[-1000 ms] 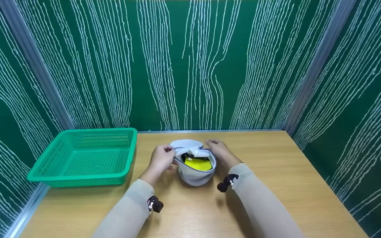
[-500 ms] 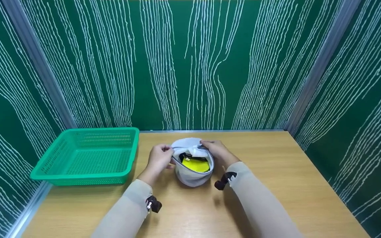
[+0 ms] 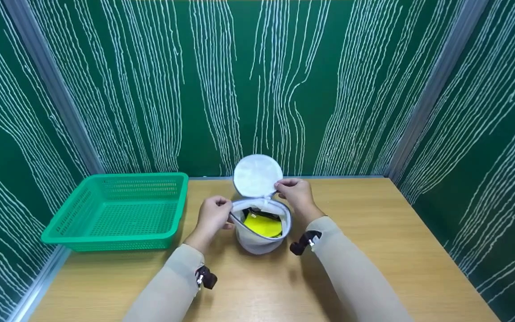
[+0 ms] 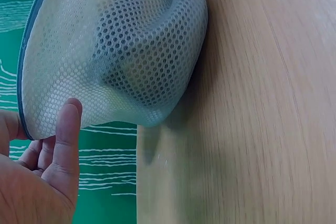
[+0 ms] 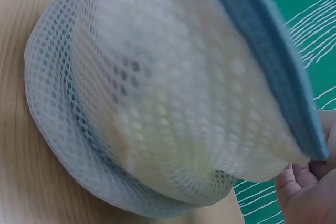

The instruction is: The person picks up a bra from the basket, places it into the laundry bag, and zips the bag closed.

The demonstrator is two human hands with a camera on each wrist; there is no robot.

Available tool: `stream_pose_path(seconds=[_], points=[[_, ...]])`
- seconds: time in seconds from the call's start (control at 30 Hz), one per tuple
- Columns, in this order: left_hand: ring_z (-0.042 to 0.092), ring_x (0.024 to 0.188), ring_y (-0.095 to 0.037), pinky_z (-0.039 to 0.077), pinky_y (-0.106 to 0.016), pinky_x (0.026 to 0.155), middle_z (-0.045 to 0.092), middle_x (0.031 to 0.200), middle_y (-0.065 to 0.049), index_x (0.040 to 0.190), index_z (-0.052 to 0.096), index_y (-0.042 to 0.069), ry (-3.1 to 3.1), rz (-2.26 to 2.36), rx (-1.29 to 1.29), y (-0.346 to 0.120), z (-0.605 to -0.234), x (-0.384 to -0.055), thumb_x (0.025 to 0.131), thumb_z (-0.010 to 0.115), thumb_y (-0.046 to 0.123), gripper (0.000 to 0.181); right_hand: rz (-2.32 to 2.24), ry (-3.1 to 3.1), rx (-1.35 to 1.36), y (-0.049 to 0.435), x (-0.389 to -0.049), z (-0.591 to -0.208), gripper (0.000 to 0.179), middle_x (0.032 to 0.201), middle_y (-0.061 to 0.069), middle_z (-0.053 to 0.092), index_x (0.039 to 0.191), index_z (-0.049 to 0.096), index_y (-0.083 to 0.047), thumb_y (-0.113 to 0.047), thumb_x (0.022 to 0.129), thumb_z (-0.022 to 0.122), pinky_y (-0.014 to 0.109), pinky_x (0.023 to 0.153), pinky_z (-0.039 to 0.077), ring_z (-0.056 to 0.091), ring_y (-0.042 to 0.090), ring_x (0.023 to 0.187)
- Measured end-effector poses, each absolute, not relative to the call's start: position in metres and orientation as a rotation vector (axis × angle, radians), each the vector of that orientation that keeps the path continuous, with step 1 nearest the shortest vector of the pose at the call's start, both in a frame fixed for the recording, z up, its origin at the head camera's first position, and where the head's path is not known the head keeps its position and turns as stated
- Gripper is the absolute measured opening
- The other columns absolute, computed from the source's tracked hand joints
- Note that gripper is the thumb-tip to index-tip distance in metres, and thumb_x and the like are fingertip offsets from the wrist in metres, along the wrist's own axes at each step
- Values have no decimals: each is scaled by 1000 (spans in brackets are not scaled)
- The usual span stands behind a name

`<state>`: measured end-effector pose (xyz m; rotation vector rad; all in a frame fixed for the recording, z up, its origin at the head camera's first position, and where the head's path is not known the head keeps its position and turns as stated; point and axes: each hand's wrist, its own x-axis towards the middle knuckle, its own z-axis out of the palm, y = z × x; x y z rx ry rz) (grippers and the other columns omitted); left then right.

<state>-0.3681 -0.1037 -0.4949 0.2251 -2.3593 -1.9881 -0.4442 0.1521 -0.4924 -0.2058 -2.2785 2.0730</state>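
My bag (image 3: pixel 257 246) stands mouth-up near the middle of the bench (image 3: pixel 369 214), a soft, rounded pouch of pale mesh. Both wrist views show me its honeycomb of small holes, finer towards the lip, with the cloth buckling into a thick fold low on the wall. A smooth blue-grey trim (image 5: pixel 273 61) runs round the mouth. The lid (image 3: pixel 257 175), a flat white disc with a dark edge, tilts up behind the opening, joined at the back. Inside I see a flat, bright yellow thing (image 3: pixel 263 224) and beside it something black (image 3: pixel 273 216), too small for me to identify.

I have the left hand (image 3: pixel 213 215) at the left of the mouth, thumb and finger pinching the rim; the left wrist view gives me 1 finger stretched up against the mesh. The right hand (image 3: pixel 297 196) is higher, wrist angled inward, thumb and fingertips pinching the lid at its lower right edge. Both forearms reach forward and converge on the bag, in smooth beige sleeves (image 3: pixel 356 268).

To my left, well apart from the bag, sits a green plastic basket (image 3: pixel 114 240), rectangular, with slotted sides and a gridded floor. The bench is smooth, fine-grained wood.
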Motion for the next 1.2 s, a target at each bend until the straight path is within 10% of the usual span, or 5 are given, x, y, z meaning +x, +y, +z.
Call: stream_pose_path(seconds=[0.33,1.2], points=[[72,81,-21,68,-30,65,69,112,-18,122,74,0,-2349,-2006,290,-112,-498,-367,111,62,14,22,2218,-2087,35,161,-442,-481,42,112,6,81,141,64,-3,3,103,79,27,86,69,79,14,94],[72,79,-20,67,-31,65,69,108,-14,120,72,0,-2304,-2096,369,-114,-500,-366,109,62,14,20,1565,-2585,402,184,-403,-506,13,124,14,84,106,85,-7,2,104,76,52,103,66,76,31,115]])
